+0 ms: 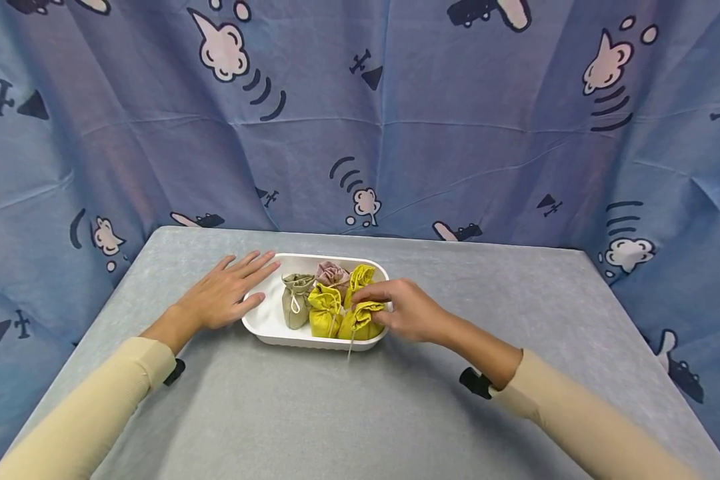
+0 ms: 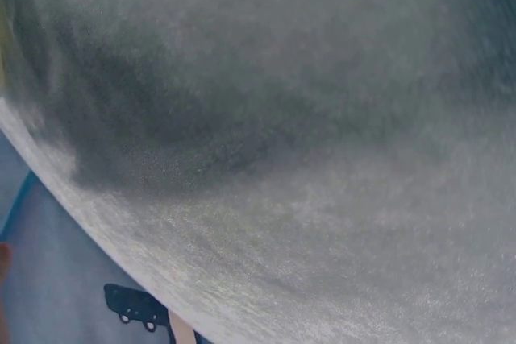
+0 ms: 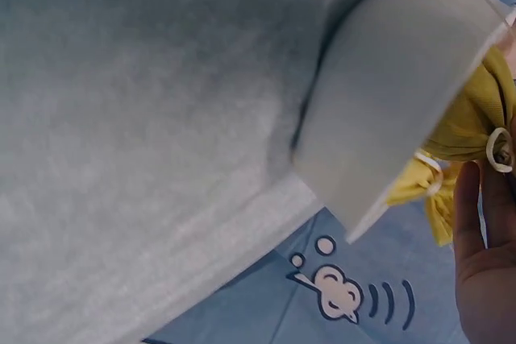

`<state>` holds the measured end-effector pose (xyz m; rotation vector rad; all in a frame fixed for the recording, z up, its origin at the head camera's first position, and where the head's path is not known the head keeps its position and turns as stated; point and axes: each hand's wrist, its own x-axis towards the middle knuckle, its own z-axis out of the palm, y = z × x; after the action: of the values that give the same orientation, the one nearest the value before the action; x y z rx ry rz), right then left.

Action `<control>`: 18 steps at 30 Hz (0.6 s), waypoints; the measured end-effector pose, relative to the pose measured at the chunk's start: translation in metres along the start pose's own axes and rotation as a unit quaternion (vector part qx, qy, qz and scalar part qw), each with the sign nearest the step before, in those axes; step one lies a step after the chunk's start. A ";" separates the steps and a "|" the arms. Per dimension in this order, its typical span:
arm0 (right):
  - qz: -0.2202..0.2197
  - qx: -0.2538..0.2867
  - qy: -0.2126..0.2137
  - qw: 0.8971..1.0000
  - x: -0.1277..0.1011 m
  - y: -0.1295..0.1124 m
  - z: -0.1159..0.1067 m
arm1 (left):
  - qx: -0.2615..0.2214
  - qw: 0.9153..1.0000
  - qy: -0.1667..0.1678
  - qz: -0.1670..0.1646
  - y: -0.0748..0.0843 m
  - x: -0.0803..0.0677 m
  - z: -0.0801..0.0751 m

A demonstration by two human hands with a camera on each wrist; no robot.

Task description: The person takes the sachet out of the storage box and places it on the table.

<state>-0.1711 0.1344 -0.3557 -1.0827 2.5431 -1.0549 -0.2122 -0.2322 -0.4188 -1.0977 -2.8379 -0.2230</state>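
Observation:
My right hand (image 1: 411,310) pinches the gathered neck of a yellow drawstring pouch (image 1: 357,328) at the right end of a white tray (image 1: 312,343). A thin cord dangles from that pouch over the tray's front rim. Fingertips lie right by the pouch's tied neck in the right wrist view, where the yellow cloth (image 3: 476,114) bulges above the tray wall. With fingers stretched out, my left hand (image 1: 225,293) rests at the tray's left end. Beside the held pouch are two more yellow pouches, one in front (image 1: 324,317) and one behind (image 1: 360,277).
A grey-green pouch (image 1: 298,307) with a white cord loop stands left of the yellow ones, and a pink pouch (image 1: 331,275) sits behind. The tray is on a grey cloth-covered table (image 1: 312,413). A blue patterned curtain (image 1: 432,167) hangs along the back and sides.

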 end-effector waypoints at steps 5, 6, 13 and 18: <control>-0.012 -0.009 0.007 1.000 0.000 -0.008 -0.011 | 0.001 1.000 -0.004 -0.004 0.000 0.000 0.000; -0.014 -0.011 0.008 1.000 0.000 -0.009 -0.014 | 0.002 1.000 -0.005 -0.005 0.001 0.000 0.000; -0.012 -0.018 0.022 1.000 0.001 -0.015 -0.028 | 0.003 1.000 -0.005 -0.004 0.001 0.000 0.000; -0.004 -0.029 0.032 0.999 0.000 -0.021 -0.042 | 0.004 1.000 -0.005 -0.003 0.001 0.000 0.000</control>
<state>-0.1761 0.1469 -0.3108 -1.0903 2.6377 -1.0390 -0.2113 -0.2319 -0.4185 -1.0919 -2.8490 -0.2083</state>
